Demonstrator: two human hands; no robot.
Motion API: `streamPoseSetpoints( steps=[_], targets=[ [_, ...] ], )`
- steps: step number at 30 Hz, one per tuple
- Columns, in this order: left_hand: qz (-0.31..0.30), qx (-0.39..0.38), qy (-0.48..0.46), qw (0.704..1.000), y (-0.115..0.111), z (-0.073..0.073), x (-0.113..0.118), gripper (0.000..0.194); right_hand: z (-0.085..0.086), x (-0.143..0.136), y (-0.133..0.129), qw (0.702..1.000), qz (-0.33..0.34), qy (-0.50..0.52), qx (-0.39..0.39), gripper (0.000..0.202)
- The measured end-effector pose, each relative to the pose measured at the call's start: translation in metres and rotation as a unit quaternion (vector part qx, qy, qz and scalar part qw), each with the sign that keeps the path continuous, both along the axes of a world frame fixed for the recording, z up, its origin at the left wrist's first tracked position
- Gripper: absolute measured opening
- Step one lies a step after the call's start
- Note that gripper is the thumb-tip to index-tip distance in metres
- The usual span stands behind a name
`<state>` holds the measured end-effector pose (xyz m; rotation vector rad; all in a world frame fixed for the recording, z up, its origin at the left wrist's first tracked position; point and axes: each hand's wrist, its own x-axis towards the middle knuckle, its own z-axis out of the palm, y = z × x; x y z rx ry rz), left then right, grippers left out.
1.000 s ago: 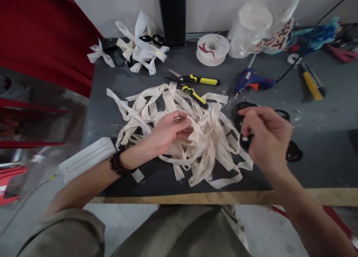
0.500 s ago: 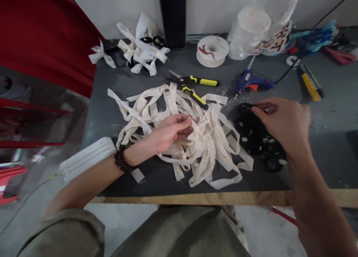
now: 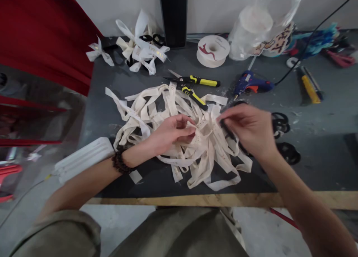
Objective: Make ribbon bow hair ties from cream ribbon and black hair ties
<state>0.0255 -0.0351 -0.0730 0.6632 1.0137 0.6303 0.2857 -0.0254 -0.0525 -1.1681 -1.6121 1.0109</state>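
Observation:
A tangled heap of cream ribbons with printed lettering [image 3: 207, 167] covers the middle of the table. My left hand [image 3: 175, 132] rests over the heap, its thumb and fingers pinched on a piece of ribbon. My right hand [image 3: 248, 126] is at the heap's right side, fingertips together on a black hair tie [image 3: 228, 129], partly hidden by the hand and slightly blurred. More black hair ties [image 3: 289, 152] lie on the table right of that hand. Black-and-yellow snips [image 3: 195, 87] lie with blades apart on the heap's far edge.
Finished ribbon bows [image 3: 142, 50] lie at the back left, a ribbon spool [image 3: 213, 50] at the back middle. A blue glue gun [image 3: 253, 82] with a cord and a yellow cutter [image 3: 310, 86] lie at the right. A white power strip [image 3: 85, 158] sits by the left forearm.
My right hand has moved left from the black hair ties to the ribbon heap, bringing one hair tie along. The remaining ties have spread apart. My left hand has barely moved.

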Motion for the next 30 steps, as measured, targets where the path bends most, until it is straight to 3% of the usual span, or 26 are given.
streamPoseSetpoints(
  steps=[3,6,13,21,30],
  targets=[
    [-0.007,-0.007,0.000,1.000,0.000,0.001,0.000,0.044,-0.012,-0.017,-0.003,0.995,0.054,0.023,-0.077,0.005],
    [-0.020,-0.005,0.003,1.000,-0.001,0.003,0.001,0.043,-0.022,-0.022,-0.002,0.987,0.064,0.060,-0.136,0.008],
    [-0.019,-0.030,-0.006,0.999,0.001,0.007,0.002,0.046,-0.038,-0.018,0.000,0.952,0.080,0.157,-0.252,0.042],
    [-0.033,-0.037,-0.011,0.999,0.004,0.006,0.001,0.044,-0.039,-0.018,-0.001,0.952,0.085,0.151,-0.251,0.052],
    [-0.048,-0.054,-0.003,0.997,0.006,0.008,0.001,0.042,-0.038,-0.022,-0.002,0.958,0.080,0.129,-0.243,0.042]
  ],
)
